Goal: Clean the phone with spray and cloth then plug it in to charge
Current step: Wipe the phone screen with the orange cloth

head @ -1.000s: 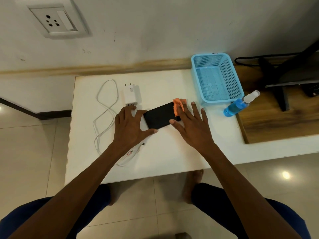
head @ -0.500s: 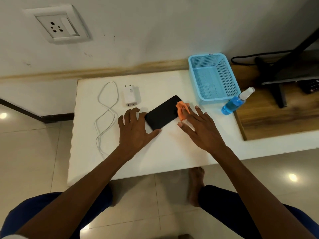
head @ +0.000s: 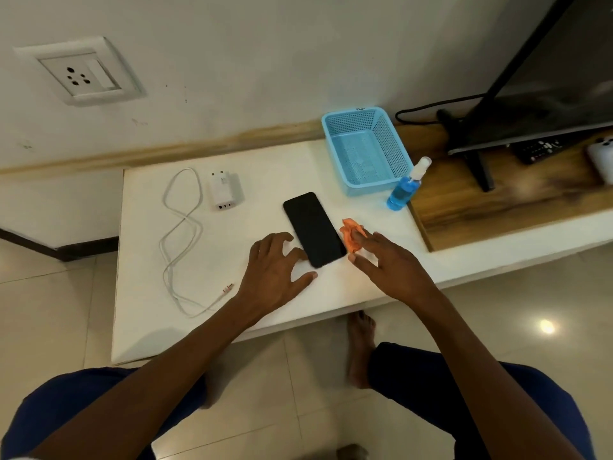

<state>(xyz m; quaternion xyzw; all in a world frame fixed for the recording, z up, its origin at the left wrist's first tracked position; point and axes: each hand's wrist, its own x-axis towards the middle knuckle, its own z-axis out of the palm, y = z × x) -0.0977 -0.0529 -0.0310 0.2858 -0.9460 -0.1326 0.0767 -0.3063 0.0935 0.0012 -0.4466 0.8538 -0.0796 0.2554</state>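
A black phone (head: 313, 229) lies screen up on the white table (head: 205, 313). My left hand (head: 275, 273) rests beside the phone's near left corner, fingers spread and fingertips touching its edge. A small orange cloth (head: 348, 239) sits on the table just right of the phone. My right hand (head: 389, 265) presses on the cloth with straight fingers, one fingertip tucked in its folds. A blue spray bottle (head: 406, 190) with a white nozzle stands at the table's right edge. The white charger adapter (head: 223, 190) and white cable (head: 180, 234) lie to the left, apart from each other.
A light blue mesh basket (head: 335, 151) stands behind the phone, next to the bottle. A wall socket (head: 81, 74) is up on the left. To the right, a wooden shelf (head: 464, 200) carries a TV (head: 547, 94) and a remote (head: 537, 149).
My right hand slid the cloth off the phone's screen to its right side. The phone now lies turned more lengthwise away from me. My left hand shifted to its near corner.
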